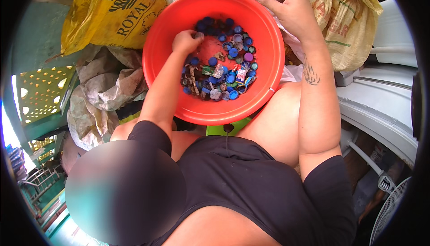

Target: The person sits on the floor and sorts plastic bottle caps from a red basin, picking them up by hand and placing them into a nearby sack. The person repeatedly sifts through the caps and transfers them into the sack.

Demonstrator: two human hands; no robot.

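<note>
A round red plastic basin sits before me between my thighs. Plastic bottle caps, mostly blue, lie across its bottom, among them a purple cap. Mixed in are dirt, a crumpled wrapper and a small grey flower-shaped piece. My left hand reaches inside, over the basin's left part, with its fingertips pinched on a small greyish cap, slightly blurred. Beyond the rim at the upper right, my right hand hovers with thumb and fingers apart; I see nothing in it.
A yellow printed sack leans at the upper left above a crumpled, dirty sack. On the right stand a woven beige sack and white plastic furniture. A fan's grille shows at the lower right. Something bright green lies beneath the basin.
</note>
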